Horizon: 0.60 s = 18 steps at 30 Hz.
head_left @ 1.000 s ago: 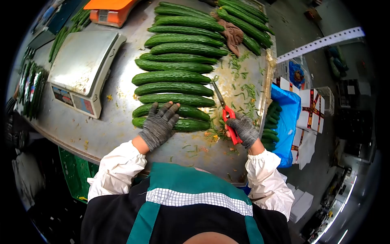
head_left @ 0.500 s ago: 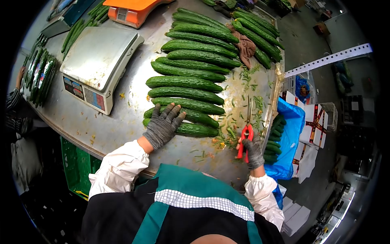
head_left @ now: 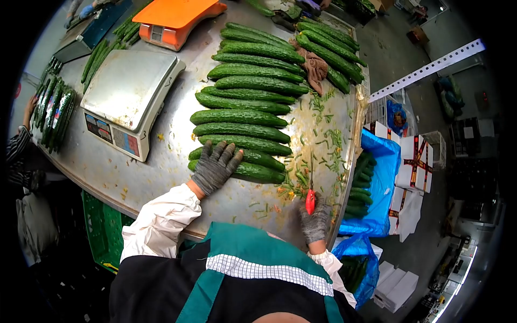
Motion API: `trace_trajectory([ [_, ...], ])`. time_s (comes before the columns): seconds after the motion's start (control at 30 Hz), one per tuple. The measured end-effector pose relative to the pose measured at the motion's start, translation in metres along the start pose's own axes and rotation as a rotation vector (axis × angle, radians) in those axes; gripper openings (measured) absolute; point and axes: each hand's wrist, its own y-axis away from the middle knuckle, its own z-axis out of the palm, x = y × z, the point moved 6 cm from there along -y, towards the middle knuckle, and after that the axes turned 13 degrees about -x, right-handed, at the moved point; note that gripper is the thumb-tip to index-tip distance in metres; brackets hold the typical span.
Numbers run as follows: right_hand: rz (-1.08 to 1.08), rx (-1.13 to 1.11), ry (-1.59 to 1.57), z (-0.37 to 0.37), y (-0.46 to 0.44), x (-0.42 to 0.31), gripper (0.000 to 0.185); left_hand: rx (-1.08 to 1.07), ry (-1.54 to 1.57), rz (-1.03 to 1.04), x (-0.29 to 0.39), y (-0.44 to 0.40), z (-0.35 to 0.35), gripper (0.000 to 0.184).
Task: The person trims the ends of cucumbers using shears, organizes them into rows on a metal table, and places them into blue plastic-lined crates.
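Observation:
My left hand (head_left: 214, 169), in a grey glove, lies over the nearest cucumbers (head_left: 258, 171) with its fingers stretched out and slightly apart. From there a row of dark green cucumbers (head_left: 239, 118) runs away from me, laid side by side across the metal table (head_left: 177, 183). Also gloved, my right hand (head_left: 314, 218) is closed around red-handled scissors (head_left: 310, 201), to the right of the row. Their blades point away from me and look edge-on, so their opening is hard to judge. Green trimmings (head_left: 323, 156) are scattered just beyond that hand.
A white scale (head_left: 129, 86) and an orange-topped scale (head_left: 175, 13) stand at left. A brown cloth (head_left: 314, 67) lies beside more cucumbers (head_left: 331, 48). Right of the table edge is a blue-lined box (head_left: 379, 183) holding cucumbers. Another person's hand (head_left: 29, 110) touches wrapped cucumbers (head_left: 56, 110).
My right hand has moved left and closer to my body with the scissors, whose handles have turned and drawn together. My left hand stays on the nearest cucumbers. The view has shifted slightly.

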Motion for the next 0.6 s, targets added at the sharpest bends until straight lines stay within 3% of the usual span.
trace_trajectory([
  [0.2, 0.01, 0.028, 0.013, 0.007, 0.001, 0.003, 0.054, 0.04, -0.049, -0.046, -0.009, -0.008, -0.001, 0.034],
  [0.6, 0.005, 0.03, -0.12, -0.001, 0.005, 0.008, 0.057, 0.113, -0.021, -0.193, -0.043, -0.052, 0.022, 0.038],
])
